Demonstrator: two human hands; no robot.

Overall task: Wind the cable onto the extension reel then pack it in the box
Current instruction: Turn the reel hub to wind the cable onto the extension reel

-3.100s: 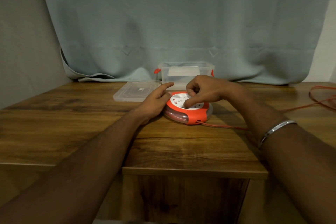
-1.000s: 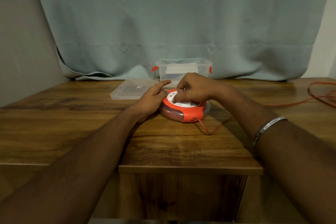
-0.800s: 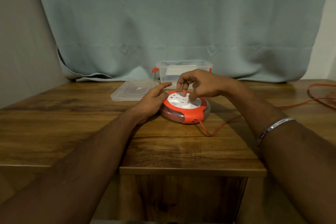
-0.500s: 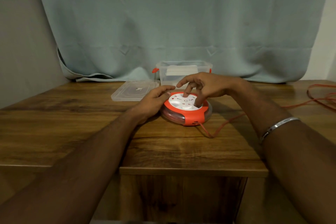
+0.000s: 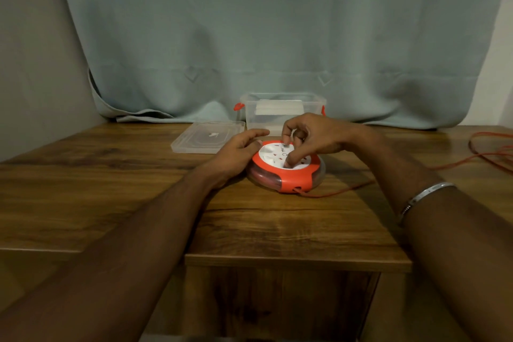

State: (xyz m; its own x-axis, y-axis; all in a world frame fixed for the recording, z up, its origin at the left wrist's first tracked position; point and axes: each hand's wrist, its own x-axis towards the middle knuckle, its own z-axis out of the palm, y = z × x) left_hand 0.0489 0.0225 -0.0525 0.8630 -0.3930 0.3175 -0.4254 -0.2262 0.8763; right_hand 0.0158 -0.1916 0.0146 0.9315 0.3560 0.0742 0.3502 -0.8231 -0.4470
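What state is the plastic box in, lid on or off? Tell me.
Off. The clear box stands open-topped at the back of the table, and its lid lies flat on the wood beside it.

right hand [image 5: 313, 137] hides the reel's [image 5: 288, 175] far rim; cable [image 5: 488, 153] leaves right edge.

I see the extension reel [image 5: 287, 168] lying flat on the wooden table, a round drum with an orange frame, a white socket face on top and a clear rim through which wound orange coils show. The orange cable [image 5: 344, 191] leaves a slot at the reel's near edge, runs right across the tabletop and ends in loose loops at the far right, so part of it is still unwound. Just behind the reel stands the box [image 5: 283, 108], a clear plastic tub with orange side clips, open on top. Its clear lid [image 5: 206, 140] lies flat on the table to the box's left.
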